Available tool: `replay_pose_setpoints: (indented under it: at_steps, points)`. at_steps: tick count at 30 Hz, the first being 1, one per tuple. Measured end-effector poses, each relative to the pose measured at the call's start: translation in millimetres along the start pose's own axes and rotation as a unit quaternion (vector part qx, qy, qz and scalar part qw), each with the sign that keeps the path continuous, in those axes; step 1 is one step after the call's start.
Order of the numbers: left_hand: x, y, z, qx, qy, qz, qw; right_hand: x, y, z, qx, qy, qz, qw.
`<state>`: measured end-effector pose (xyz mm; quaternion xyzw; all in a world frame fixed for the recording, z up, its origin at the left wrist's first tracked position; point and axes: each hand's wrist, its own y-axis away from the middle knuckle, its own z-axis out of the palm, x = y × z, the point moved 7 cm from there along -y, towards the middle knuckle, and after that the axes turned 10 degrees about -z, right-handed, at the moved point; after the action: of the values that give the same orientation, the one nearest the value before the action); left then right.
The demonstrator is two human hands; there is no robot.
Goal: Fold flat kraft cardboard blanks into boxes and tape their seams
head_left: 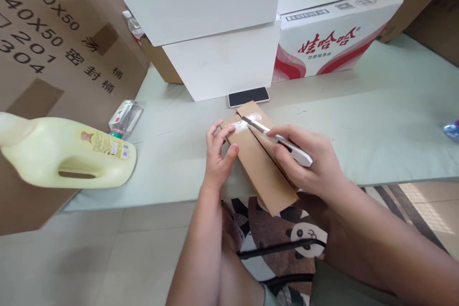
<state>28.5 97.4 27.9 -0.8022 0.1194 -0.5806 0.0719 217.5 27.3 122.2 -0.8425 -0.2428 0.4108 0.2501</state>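
Note:
A small brown cardboard box (263,165) lies slantwise over the near edge of the covered table, its top flaps slightly parted along a dark slit. Clear tape (241,125) crosses its far end. My left hand (218,155) grips the box's left side near that end, with the thumb on the side and the fingertips by the tape. In my right hand (304,158) is a white utility knife (294,151), held in a closed grip. Its blade (247,120) reaches the taped end of the slit. The underside of the box is hidden.
Behind the box, a phone (248,97) lies before stacked white cartons (222,62). A printed water carton (330,40) stands right of them. At left are a yellow jug (46,153), a clear bottle (125,115) and a big brown carton (60,67).

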Motion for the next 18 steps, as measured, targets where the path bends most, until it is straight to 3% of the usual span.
replay_pose_setpoints:
  at_steps: [6, 11, 18]
  points:
    - [0, 0, -0.2, -0.001, 0.0, 0.004, 1.0, -9, 5, 7, -0.022, 0.064, -0.048, 0.997]
    - [-1, 1, -0.7, 0.0, 0.003, -0.009, 1.0, -9, 4, 19, -0.061, 0.135, -0.041, 0.988]
    - [-3, 2, -2.4, 0.003, 0.009, -0.028, 1.0, -15, 5, 6, -0.008, 0.042, -0.061, 0.997]
